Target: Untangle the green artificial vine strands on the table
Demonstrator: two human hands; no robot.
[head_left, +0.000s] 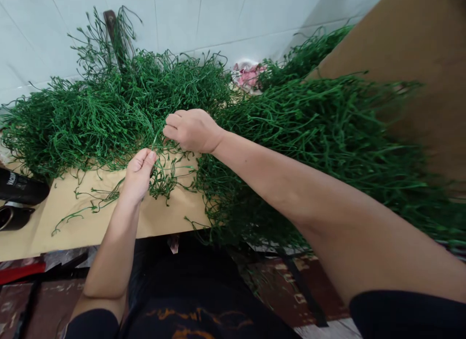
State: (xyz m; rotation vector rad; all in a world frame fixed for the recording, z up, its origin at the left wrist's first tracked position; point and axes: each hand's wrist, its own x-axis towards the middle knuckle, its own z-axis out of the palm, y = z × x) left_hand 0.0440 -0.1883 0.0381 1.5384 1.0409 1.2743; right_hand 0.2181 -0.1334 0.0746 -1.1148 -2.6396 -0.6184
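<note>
Over the cardboard sheet [120, 232], my left hand [139, 171] pinches a thin green plant stem [155, 138] between thumb and fingers. The stem slants up toward my right hand [192, 130], whose fingers are curled closed with the back of the hand facing up. My right fingertips are hidden, so what they grip cannot be made out. A few loose green stems [165, 181] lie just below and between the hands. Behind them spreads a thick heap of green stems [91, 120], and a second heap [309, 120] lies under and beyond my right forearm.
A black cup [16, 217] and a black vacuum bottle [22, 186] are at the left edge. A pink and white cloth-like bundle [249, 76] sits against the tiled wall [174, 18]. At the right stands a large brown cardboard panel [418, 76].
</note>
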